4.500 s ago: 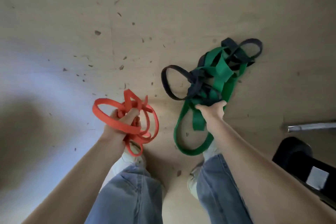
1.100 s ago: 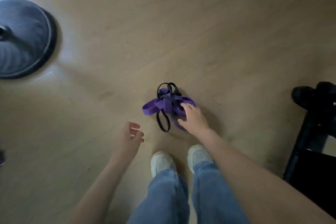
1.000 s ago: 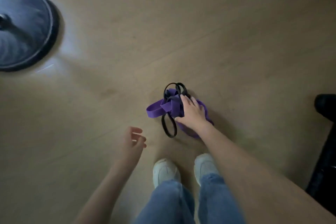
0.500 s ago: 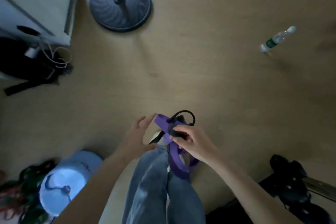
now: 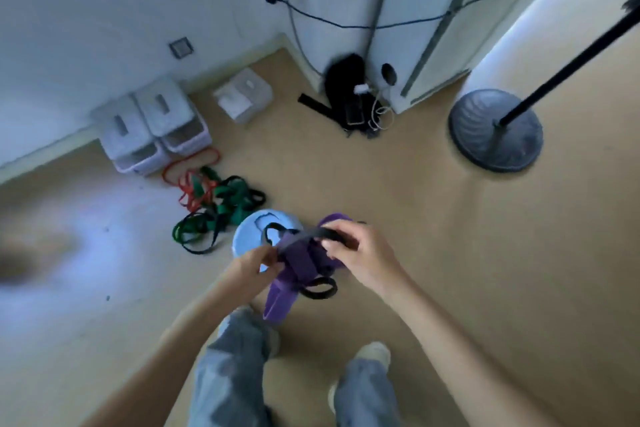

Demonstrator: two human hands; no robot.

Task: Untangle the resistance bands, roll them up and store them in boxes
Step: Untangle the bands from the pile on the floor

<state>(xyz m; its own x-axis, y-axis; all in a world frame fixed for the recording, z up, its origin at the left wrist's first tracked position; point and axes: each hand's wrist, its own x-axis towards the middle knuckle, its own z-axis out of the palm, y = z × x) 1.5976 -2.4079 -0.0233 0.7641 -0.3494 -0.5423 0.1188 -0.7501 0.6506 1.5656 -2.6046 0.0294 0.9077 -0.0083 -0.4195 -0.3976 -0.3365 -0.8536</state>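
fingers [image 5: 266,258] pinch purple band [image 5: 298,263] | both hands raised — black band [image 5: 320,236] tangled

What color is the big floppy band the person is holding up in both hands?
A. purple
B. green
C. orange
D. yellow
A: the left hand and right hand grip a purple band tangled with a thin black band; the orange and green bands lie on the floor.
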